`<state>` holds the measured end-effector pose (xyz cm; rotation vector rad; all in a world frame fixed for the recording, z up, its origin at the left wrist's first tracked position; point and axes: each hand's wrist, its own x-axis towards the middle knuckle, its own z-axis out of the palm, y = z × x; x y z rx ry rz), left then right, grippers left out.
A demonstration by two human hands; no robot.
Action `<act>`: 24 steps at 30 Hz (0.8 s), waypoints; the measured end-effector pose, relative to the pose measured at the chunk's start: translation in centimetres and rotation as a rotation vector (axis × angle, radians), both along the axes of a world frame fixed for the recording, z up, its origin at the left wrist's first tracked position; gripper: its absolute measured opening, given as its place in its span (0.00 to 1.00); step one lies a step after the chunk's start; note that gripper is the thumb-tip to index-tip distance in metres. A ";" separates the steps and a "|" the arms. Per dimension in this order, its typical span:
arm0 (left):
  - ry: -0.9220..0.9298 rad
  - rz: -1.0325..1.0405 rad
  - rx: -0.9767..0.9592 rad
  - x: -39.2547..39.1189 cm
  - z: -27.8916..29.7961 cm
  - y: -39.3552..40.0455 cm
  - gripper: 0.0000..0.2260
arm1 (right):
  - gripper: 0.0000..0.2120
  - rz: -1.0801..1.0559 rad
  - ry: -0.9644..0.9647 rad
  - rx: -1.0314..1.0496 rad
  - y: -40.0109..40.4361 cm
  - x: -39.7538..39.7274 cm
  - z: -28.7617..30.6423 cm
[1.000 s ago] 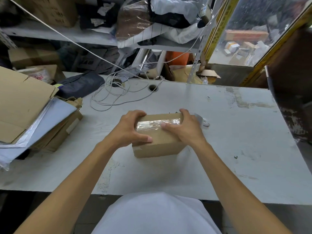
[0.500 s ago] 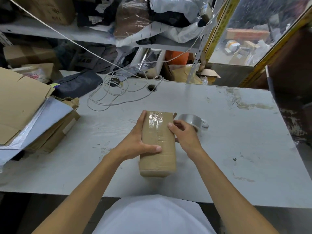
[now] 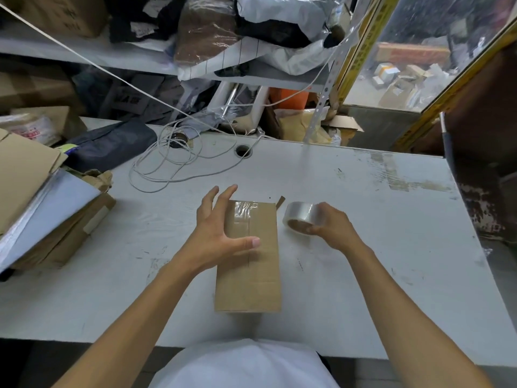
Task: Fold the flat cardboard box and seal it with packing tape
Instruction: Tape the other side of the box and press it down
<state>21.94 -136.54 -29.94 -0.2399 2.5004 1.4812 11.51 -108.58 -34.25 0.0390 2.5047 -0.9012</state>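
Now L hand [image 3: 216, 233] spread off box [image 3: 251, 264]; R hand [image 3: 331, 231] grabbed tape roll [image 3: 300, 219].

The cardboard box [image 3: 249, 259] lies on the table [image 3: 363, 247], long axis front to back. The tape roll [image 3: 300, 221] lies just right of its far end. A coiled cord [image 3: 170, 166] lies behind, a cardboard stack [image 3: 42, 208] at far left.

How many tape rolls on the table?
1. The clear tape roll lies on the table just right of the cardboard box, with the right hand closing on it. Clutter at the left and back could hide others.
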 end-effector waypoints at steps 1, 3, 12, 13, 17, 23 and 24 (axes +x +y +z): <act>0.029 0.014 -0.011 -0.4 0.1 0.2 0.50 | 0.28 -0.012 0.031 -0.019 -0.1 0.2 0.3; 0.097 0.041 -0.023 -1.1 0.6 0.9 0.46 | 0.25 0.011 0.140 -0.055 -0.6 0.1 1.3; 0.201 0.136 0.046 -5.7 5.0 5.1 0.23 | 0.27 0.412 0.734 0.216 -4.3 -0.4 10.6; 0.208 0.148 0.063 -6.2 5.3 5.5 0.21 | 0.27 0.443 0.755 0.251 -4.7 -0.3 11.1; 0.210 0.180 0.087 -7.6 5.9 5.7 0.07 | 0.25 0.456 0.792 0.243 -5.2 0.2 11.9; 0.089 0.180 0.248 -7.9 6.0 5.5 0.08 | 0.31 0.367 0.660 0.045 -4.1 0.5 11.4; 0.072 0.180 0.257 -7.9 6.0 5.6 0.08 | 0.31 0.321 0.624 -0.054 -3.7 0.5 11.3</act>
